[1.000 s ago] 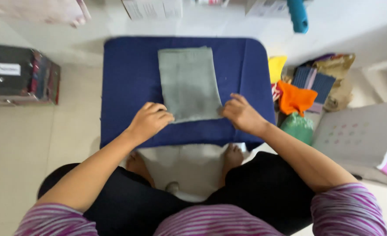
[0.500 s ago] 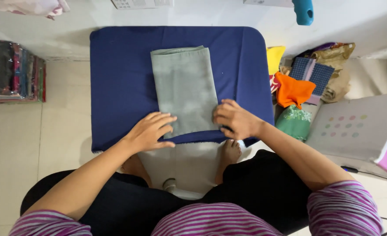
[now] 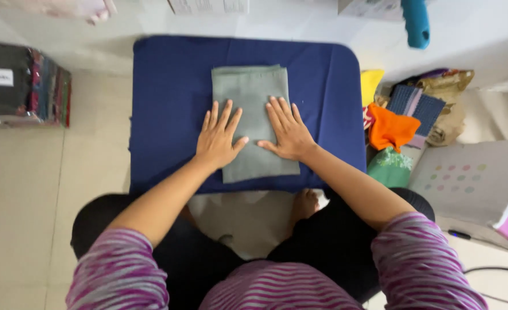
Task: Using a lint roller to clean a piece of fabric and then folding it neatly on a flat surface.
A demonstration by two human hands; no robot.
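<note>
We had both palms flat with fingers spread — left hand (image 3: 218,138) and right hand (image 3: 288,133) side by side, holding nothing — on the folded grey cloth (image 3: 252,127), which lay mid blue pad (image 3: 168,86), its long axis running straight away from us.

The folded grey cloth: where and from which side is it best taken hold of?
Probably the near short edge of the grey cloth, at its two corners, coming from the person's side: that edge lies free beyond the flat left hand and right hand on the blue pad.
</note>
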